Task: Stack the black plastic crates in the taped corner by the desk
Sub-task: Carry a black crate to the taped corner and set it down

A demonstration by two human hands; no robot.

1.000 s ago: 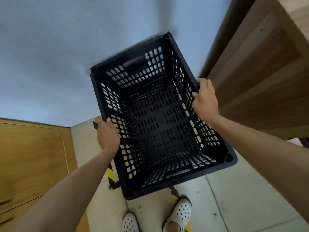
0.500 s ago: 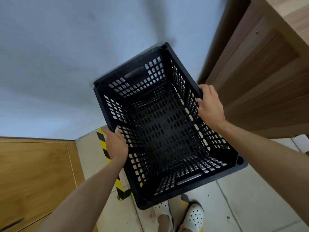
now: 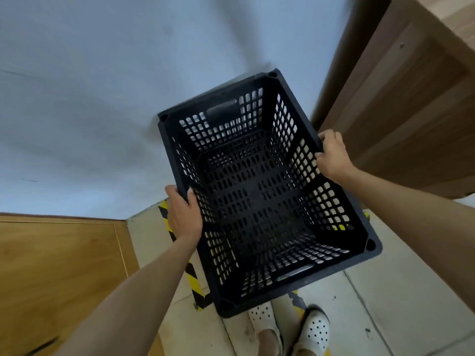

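Seen from above: one black crate (image 3: 259, 199), open side up, held between both hands over the floor (image 3: 401, 304) in the corner. Empty inside; perforated walls and slotted bottom, with a handle slot in the far short wall and another in the near one. Tilted a little, near end nearer the camera.

Left hand (image 3: 183, 214) on the left long rim, about midway along it. Fingers (image 3: 172, 192) curled over the outside of the rim, thumb hooked inside against the lattice wall, closed firmly on the plastic. Right hand (image 3: 334, 156) on the right long rim, nearer the far end, fingers wrapped over the edge and clamped on it in the same way. Both forearms bare, reaching in from the lower corners.

Under the crate, yellow-and-black tape (image 3: 191, 276) on pale floor tiles: one strip running along the left side, just beside the left wrist, and short bits showing below the near rim and through the right wall. Blue-grey wall (image 3: 102, 98) behind the far end of the crate. Wooden bench (image 3: 411, 111) close on the right, its side panel just beside the right hand. Wood-grain panel (image 3: 56, 273) at lower left. Two white perforated clogs (image 3: 314, 330) below the near rim, partly hidden by it.
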